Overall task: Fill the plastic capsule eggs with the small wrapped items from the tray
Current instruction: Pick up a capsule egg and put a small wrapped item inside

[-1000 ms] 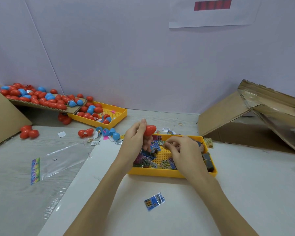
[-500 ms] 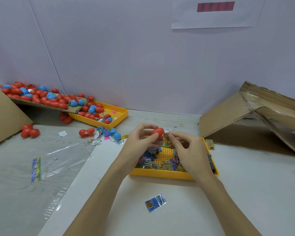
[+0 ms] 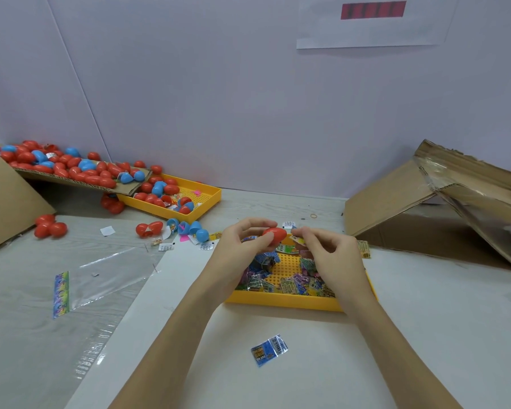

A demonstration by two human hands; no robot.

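- Head view: the left hand (image 3: pixel 242 246) gripped a red capsule egg (image 3: pixel 275 234) above the yellow tray (image 3: pixel 283 302); the right hand (image 3: pixel 331 252) pinched a small wrapped item (image 3: pixel 297 240) just beside it.
- Judgement: steady the egg, feed the item fully inside, then close.

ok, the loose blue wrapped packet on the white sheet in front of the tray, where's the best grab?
Pinch the flat blue foil packet by its crimped barcode end, coming from above with thumb and forefinger. It lies flat and alone on the white sheet, tilted, so only an edge can probably be lifted. Both hands are busy now.
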